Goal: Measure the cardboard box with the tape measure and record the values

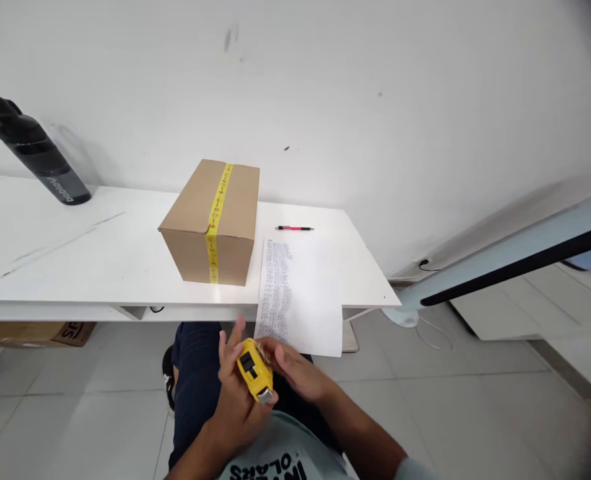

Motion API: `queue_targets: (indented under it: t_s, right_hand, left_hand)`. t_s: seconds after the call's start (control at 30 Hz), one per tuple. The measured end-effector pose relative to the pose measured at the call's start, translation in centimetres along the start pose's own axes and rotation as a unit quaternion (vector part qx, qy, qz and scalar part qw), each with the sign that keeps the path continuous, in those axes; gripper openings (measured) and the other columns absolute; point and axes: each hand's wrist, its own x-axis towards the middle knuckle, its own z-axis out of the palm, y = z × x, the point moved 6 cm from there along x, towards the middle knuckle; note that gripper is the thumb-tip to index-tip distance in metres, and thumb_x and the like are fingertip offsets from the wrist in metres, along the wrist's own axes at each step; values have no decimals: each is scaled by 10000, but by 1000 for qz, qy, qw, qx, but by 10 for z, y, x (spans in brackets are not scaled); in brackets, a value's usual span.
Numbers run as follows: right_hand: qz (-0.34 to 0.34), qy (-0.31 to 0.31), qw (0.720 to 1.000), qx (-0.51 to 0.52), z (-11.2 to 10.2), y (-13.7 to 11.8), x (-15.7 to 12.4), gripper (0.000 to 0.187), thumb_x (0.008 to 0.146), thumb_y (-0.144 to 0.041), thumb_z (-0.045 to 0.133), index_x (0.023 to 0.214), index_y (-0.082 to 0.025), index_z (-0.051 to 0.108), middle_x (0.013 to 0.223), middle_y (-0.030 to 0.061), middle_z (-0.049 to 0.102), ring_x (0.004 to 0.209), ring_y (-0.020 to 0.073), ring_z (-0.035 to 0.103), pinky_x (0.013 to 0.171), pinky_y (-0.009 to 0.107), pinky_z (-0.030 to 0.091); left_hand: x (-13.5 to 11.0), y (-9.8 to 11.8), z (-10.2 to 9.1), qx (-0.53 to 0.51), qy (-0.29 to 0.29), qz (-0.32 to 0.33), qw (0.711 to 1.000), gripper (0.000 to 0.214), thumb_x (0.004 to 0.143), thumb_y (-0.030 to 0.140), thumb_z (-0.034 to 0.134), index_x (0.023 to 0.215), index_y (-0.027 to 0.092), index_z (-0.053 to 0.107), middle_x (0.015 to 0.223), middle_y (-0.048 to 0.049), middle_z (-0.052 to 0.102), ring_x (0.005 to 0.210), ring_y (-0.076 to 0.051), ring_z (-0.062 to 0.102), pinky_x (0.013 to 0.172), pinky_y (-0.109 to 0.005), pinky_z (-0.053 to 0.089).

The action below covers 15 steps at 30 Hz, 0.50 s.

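A yellow tape measure point(256, 370) with a black slide and a silver tip lies in my left hand point(235, 407), above my lap. The fingers of that hand support it from the left and below, with the index finger pointing up. My right hand point(300, 375) is at the tape measure's right side, its fingers stretched toward the case and thumb apart. Its fingertips are partly hidden by the case, so light contact is hard to judge. Just beyond the hands, a sheet of handwritten paper point(310, 293) hangs over the table's front edge.
On the white table point(100, 267) stands a cardboard box point(190, 207) sealed with yellow tape. A red and black pen point(295, 229) lies behind the paper. At the far left is a dark bottle point(40, 153). Another cardboard box point(35, 332) sits under the table. A pale post point(505, 253) rises at right.
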Motion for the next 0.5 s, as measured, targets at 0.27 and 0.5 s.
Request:
queue_targets:
  t_s: [0.27, 0.5]
  right_hand:
    - [100, 94, 954, 265, 10, 55, -23, 664, 693, -723, 838, 1065, -202, 661, 807, 10, 626, 602, 94, 513, 521, 205, 380]
    - [98, 136, 984, 51, -9, 51, -29, 505, 782, -634, 810, 955, -203, 612, 793, -21, 570, 645, 102, 493, 581, 232, 446]
  left_hand:
    - [-13, -1, -6, 119, -128, -34, 984, 643, 990, 571, 576, 1529, 263, 408, 1577, -179, 518, 1509, -327, 464, 1214, -575, 412]
    - [-18, -1, -31, 212, -144, 13, 967, 452, 984, 449, 658, 1384, 267, 553, 1166, -61, 790, 1040, -215, 759, 1062, -470, 555]
